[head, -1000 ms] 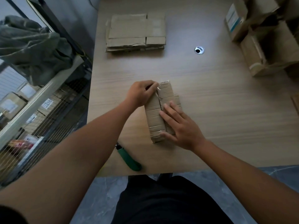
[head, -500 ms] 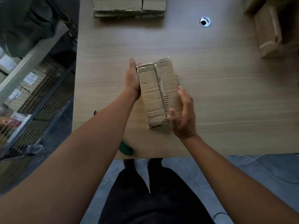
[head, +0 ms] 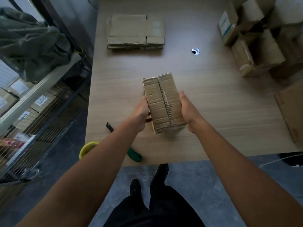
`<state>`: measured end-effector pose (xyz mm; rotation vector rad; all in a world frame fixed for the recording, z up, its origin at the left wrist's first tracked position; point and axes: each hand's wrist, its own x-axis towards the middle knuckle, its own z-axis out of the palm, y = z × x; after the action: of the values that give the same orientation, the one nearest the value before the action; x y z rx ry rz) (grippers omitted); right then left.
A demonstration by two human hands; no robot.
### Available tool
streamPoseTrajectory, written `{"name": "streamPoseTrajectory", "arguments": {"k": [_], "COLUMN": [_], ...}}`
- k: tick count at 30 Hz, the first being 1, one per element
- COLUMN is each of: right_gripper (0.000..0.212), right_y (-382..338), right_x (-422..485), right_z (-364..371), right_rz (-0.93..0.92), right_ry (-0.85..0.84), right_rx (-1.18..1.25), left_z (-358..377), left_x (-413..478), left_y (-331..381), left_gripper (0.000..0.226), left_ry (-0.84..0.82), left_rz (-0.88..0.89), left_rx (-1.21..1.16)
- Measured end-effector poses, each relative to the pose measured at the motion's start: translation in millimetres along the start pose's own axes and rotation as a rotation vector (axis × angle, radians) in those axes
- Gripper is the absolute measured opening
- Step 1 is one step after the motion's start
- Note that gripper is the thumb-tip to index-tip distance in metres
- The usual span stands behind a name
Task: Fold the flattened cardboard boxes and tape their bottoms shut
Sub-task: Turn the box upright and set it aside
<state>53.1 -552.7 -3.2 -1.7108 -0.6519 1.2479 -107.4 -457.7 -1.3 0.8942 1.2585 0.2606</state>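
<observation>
A small folded cardboard box (head: 161, 102) is held between my hands just above the table (head: 221, 115), near its front edge. Its closed flaps face up, with a strip of clear tape along the middle seam. My left hand (head: 140, 112) grips the box's left side, fingers curled underneath. My right hand (head: 186, 108) clasps the right side, with most of its fingers hidden behind the box. A stack of flattened boxes (head: 136, 31) lies at the far left of the table.
A green utility knife (head: 134, 155) lies by the table's front edge, partly under my left arm. A yellow tape roll (head: 86, 149) sits at the front left corner. Folded boxes (head: 255, 54) are piled at the far right and flat cardboard (head: 293, 112) lies at the right edge. A wire shelf (head: 32, 112) stands to the left.
My hands moved from pressing the top and end of the box to gripping its two long sides. The box now sits slightly raised off the table.
</observation>
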Motion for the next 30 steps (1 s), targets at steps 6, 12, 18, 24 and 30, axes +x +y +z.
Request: {"name": "streamPoseTrajectory", "arguments": {"k": [6, 12, 18, 24, 30], "right_gripper": [0.058, 0.06, 0.06, 0.064, 0.05], "right_y": [-56.5, -70.9, -67.7, -45.2, -25.3], "right_x": [-61.7, -103.1, -115.3, -102.2, -89.5], "right_z": [25.3, 34.6, 40.8, 29.8, -0.6], "right_rz": [0.01, 0.013, 0.002, 0.083, 0.13], "right_ry": [0.103, 0.117, 0.124, 0.101, 0.033], "right_rx": [0.112, 0.208, 0.285, 0.369, 0.247], "left_z": [-22.6, -50.3, -55.4, -50.8, -34.6], "left_x": [-46.9, -70.3, -82.4, -71.8, -75.9], "left_y": [18.0, 11.9, 3.1, -4.9, -6.4], "left_gripper": [0.04, 0.03, 0.056, 0.068, 0.091], "left_ry": [-0.083, -0.137, -0.178, -0.125, -0.105], "left_rz": [0.296, 0.512, 0.448, 0.301, 0.192], "left_rx": [-0.046, -0.134, -0.135, -0.175, 0.106]}}
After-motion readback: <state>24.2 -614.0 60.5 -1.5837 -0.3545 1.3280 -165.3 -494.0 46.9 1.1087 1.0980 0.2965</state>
